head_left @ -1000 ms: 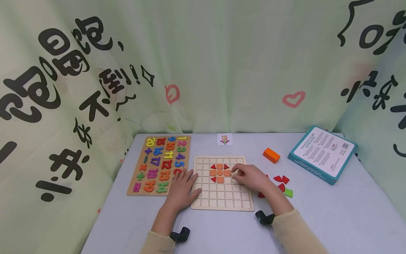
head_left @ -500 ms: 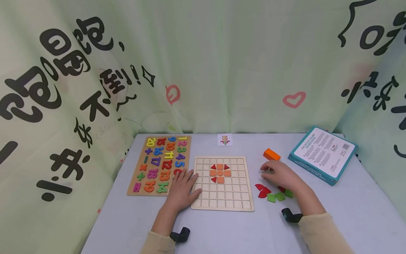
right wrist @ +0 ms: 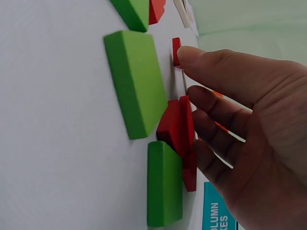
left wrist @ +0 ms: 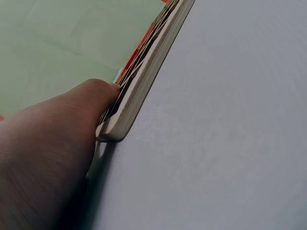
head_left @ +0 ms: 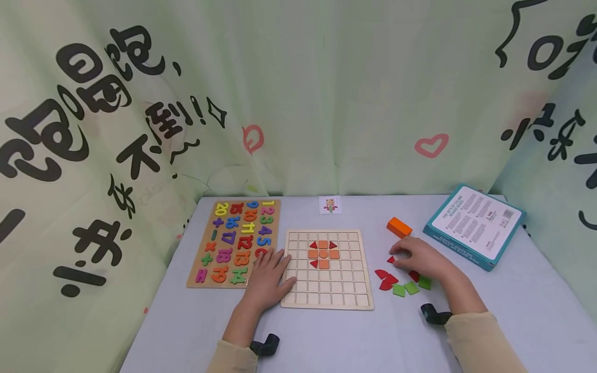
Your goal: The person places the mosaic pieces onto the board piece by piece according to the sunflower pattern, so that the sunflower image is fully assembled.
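My left hand lies with fingers spread across the number board's lower right corner and the left edge of a wooden grid board. Its thumb rests on the grid board's edge in the left wrist view. Orange squares, an orange round piece and red triangles sit in the grid's upper middle. To the right, my right hand hovers low with bent fingers. Its thumb tip meets a small red piece, while a gap shows between thumb and index finger. Below are red curved pieces and green squares.
A number board with coloured numerals stands left of the grid board. An orange block and a teal box are at the back right. A small pattern card lies at the table's far edge.
My right hand has moved from the grid board rightward to the loose pieces, then slightly down to the small red piece. The left hand has stayed put.
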The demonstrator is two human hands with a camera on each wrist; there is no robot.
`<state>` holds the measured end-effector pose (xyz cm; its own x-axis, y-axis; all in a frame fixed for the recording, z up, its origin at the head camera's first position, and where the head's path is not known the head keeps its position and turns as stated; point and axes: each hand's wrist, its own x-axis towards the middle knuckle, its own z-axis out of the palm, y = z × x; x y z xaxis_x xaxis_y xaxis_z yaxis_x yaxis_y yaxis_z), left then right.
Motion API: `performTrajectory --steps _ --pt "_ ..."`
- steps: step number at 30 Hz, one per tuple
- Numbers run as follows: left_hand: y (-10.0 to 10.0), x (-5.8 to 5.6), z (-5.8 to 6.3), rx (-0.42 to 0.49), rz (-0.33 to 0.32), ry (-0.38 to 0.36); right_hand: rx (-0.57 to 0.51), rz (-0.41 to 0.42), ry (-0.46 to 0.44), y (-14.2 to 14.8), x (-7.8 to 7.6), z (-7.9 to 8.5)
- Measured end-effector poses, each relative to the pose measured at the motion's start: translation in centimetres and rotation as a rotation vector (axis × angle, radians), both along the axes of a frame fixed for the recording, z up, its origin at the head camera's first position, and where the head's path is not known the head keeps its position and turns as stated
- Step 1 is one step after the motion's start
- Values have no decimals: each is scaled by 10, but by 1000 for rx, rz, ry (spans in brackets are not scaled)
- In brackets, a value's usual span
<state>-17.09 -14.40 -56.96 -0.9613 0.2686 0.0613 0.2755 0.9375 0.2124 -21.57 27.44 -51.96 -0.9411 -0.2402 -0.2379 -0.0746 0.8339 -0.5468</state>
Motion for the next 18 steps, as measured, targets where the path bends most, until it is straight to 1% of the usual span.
performTrajectory --steps 8,18 --pt "0 -1 1 11 -1 0 7 6 16 -1 -1 -4" --pt "1 0 2 14 5 -4 8 21 43 1 -2 -5"
